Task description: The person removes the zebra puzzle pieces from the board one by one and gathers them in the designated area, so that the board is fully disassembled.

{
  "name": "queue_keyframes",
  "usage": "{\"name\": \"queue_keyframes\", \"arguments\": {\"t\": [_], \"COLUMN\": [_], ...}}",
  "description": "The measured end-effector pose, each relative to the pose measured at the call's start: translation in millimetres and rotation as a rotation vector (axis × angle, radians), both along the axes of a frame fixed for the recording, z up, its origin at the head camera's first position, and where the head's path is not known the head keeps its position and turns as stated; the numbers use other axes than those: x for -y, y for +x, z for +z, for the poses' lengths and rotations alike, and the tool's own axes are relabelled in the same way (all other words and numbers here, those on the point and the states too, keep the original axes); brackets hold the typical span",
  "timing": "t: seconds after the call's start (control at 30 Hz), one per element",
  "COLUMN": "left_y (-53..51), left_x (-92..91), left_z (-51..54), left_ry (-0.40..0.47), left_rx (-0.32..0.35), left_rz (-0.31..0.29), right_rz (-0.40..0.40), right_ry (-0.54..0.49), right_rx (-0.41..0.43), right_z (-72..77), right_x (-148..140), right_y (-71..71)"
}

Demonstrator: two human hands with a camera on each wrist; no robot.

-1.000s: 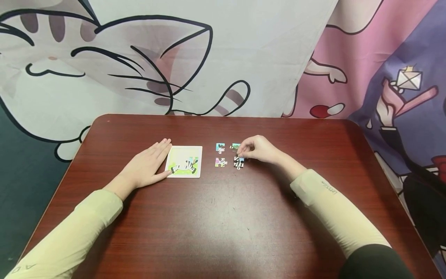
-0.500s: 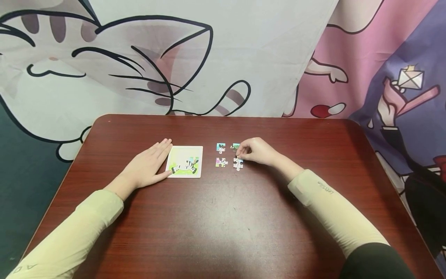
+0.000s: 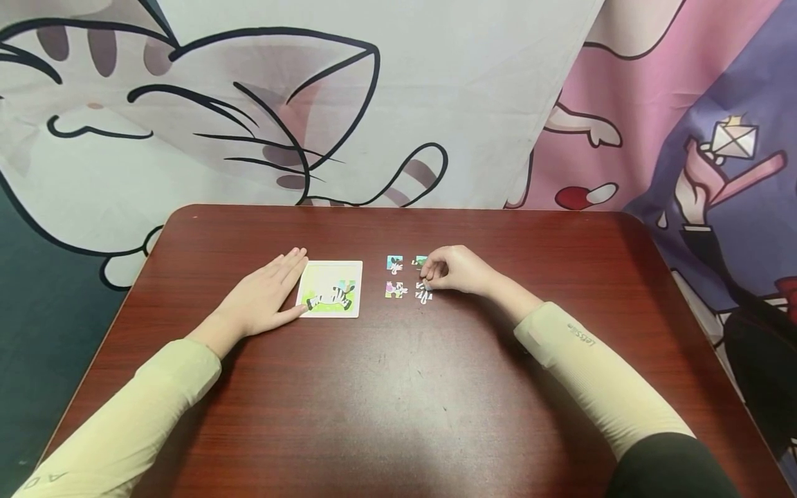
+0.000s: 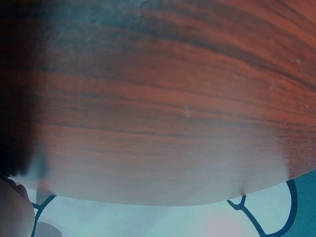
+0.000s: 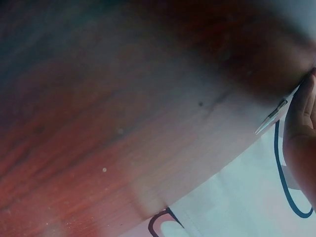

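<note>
My right hand (image 3: 459,270) pinches a zebra-striped jigsaw piece (image 3: 424,294) between thumb and fingertips. In the right wrist view the fingers (image 5: 301,113) hold the piece (image 5: 271,116) tilted, seen edge-on. My left hand (image 3: 258,297) lies flat with straight fingers along the left side of a square puzzle board (image 3: 324,271); its thumb rests at the board's lower left edge. Part of a zebra picture fills the board's lower area, while its upper left is pale. In the left wrist view only a bit of the hand (image 4: 15,207) shows.
Between board and right hand lie three more jigsaw pieces: a blue one (image 3: 394,264), a pink-and-striped one (image 3: 395,290) and a green one (image 3: 419,261), partly hidden by the fingers. Behind the brown table (image 3: 373,401) hangs a cartoon-printed cloth (image 3: 473,104).
My right hand has shifted slightly toward me, and the striped piece in its fingers has changed tilt, its face looking paler midway. My left hand and the board have stayed put.
</note>
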State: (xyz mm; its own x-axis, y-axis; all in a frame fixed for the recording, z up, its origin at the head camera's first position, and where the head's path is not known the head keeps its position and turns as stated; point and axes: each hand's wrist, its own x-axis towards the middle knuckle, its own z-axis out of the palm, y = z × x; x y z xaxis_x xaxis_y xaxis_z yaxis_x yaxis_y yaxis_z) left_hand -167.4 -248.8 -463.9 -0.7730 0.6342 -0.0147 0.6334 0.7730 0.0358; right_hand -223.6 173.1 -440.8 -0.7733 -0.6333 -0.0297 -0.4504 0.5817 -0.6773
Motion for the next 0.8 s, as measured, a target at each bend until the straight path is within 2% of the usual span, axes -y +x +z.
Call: {"name": "queue_keyframes", "arguments": {"t": [0.8], "left_y": [0.5], "left_x": [-0.9], "left_z": [1.1], "left_ry": [0.009], "left_rx": [0.010], "left_rz": [0.003], "right_rz": [0.012], "right_ry": [-0.013], "right_rx": [0.010], "right_z": [-0.2], "right_x": [-1.9], "right_y": [1.5]}}
